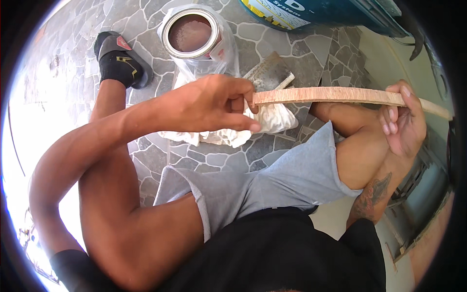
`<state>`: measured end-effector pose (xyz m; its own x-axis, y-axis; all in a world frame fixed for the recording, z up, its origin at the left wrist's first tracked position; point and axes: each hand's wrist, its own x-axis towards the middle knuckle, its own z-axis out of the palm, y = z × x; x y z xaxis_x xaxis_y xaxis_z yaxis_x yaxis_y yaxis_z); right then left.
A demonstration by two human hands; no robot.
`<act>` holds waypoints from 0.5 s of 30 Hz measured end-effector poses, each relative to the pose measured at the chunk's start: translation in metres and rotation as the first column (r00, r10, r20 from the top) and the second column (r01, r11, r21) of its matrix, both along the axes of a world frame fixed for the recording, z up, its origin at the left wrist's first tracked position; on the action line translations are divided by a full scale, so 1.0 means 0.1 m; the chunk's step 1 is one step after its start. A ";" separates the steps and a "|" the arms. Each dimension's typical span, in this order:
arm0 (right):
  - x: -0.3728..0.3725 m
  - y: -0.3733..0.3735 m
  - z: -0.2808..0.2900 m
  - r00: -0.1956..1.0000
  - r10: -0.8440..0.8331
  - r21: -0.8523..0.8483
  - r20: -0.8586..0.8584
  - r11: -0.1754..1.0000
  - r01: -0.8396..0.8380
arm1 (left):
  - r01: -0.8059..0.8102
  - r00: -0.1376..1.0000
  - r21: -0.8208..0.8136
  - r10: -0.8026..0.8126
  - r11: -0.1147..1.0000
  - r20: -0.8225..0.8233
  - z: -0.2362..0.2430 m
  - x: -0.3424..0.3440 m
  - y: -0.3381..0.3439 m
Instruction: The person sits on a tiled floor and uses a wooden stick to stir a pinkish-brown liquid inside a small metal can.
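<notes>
A long pale wooden strip [321, 95] runs from the centre to the right rim. My left hand [224, 102] has its fingers curled at the strip's left end, thumb apart. My right hand [403, 114] grips the strip toward its right. Beneath lie crumpled white cloths [275, 119] and a stained grey flat piece with a pale edge [267, 70]. Above my left hand, an open metal can [189, 34] of brownish contents sits in clear plastic.
A large teal bucket [311, 14] is at the top. My legs [112, 204] frame the grey patterned floor [160, 155]. Indistinct dark framed items [423, 194] are at the right, beside my right arm.
</notes>
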<state>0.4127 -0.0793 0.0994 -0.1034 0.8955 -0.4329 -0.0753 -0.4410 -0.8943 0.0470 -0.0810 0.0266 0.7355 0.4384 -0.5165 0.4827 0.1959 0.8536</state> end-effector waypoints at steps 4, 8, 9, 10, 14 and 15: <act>-0.06 -0.14 0.00 0.994 -0.093 -0.003 0.058 0.996 0.094 | -0.060 0.998 0.098 0.063 0.993 -0.025 -0.02 0.07 -0.08; -0.12 -0.24 -0.08 0.997 -0.080 0.073 0.018 0.994 0.078 | 0.023 0.994 0.248 0.003 0.969 -0.105 0.06 0.08 -0.15; -0.09 -0.23 -0.12 0.995 0.031 0.101 -0.092 0.995 -0.022 | 0.100 0.988 0.302 -0.060 0.948 -0.140 0.08 0.08 -0.15; -0.17 -0.26 -0.07 0.999 0.041 0.132 -0.035 0.991 -0.036 | 0.149 0.979 0.299 -0.098 0.942 -0.179 0.20 0.10 -0.14; -0.50 -0.26 -0.07 0.958 0.190 0.255 0.214 0.936 -0.243 | 0.530 0.817 0.358 -0.351 0.769 -0.458 0.48 0.11 -0.08; -0.60 -0.26 -0.08 0.925 0.257 0.253 0.279 0.910 -0.329 | 0.560 0.790 0.382 -0.336 0.735 -0.512 0.62 0.06 -0.06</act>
